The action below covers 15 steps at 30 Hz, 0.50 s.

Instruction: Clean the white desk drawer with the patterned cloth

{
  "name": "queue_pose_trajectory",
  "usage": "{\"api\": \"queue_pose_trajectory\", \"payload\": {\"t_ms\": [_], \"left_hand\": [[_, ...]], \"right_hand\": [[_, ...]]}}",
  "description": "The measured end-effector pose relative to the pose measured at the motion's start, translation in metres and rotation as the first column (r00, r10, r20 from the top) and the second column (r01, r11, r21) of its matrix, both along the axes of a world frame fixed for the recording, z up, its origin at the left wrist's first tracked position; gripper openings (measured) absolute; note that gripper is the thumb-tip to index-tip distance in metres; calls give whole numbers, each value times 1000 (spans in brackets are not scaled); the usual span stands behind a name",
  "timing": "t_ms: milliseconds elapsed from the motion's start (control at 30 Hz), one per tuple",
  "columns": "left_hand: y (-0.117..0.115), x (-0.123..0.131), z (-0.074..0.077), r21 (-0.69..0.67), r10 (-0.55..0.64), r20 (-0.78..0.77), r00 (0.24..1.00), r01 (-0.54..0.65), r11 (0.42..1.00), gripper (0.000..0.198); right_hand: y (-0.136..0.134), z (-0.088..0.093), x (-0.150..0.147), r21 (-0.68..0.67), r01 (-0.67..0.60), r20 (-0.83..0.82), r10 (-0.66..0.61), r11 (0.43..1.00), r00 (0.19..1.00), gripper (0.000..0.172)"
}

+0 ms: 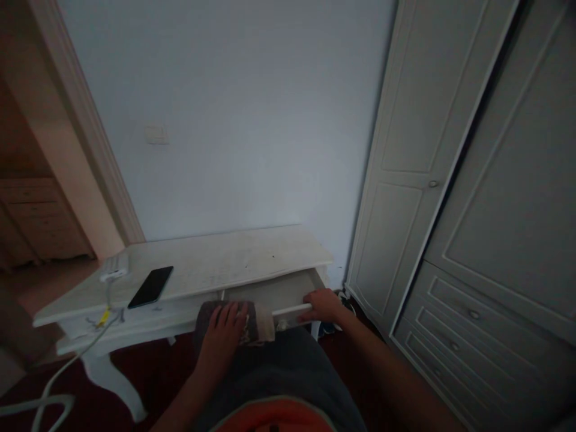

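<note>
A folded cloth (pixel 261 324), dark grey with a pale band and a patterned edge, lies over the left part of the drawer front. My left hand (pixel 227 324) is closed over it, fingers across the top and thumb hidden. The drawer (pixel 279 294) of the white table is pulled partly out, and its visible inside is pale and bare. At its right front corner, my right hand (pixel 324 305) grips the rim, thumb outside and fingers reaching inward. A small round knob (pixel 282 325) shows on the drawer front between my hands.
On the white table (pixel 234 255) lie a black phone (pixel 152 287) and a white power strip (pixel 115 266), its cable hanging at the left. A pale wardrobe (pixel 400 180) stands to the right. Shoes (pixel 330 327) sit on the dark red floor beyond my right hand.
</note>
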<state>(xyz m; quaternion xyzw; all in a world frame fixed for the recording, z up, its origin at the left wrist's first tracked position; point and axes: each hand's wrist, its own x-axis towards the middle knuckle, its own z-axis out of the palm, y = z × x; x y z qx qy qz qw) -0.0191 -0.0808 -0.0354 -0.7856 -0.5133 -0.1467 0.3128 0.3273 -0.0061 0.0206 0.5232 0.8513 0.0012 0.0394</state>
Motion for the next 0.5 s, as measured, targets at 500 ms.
{"api": "queue_pose_trajectory", "payload": {"t_ms": [500], "left_hand": [[31, -42, 23, -377, -96, 476, 874, 301, 876, 44]], "right_hand": [[-1, -5, 1, 32, -14, -23, 15, 999, 1000, 79]]}}
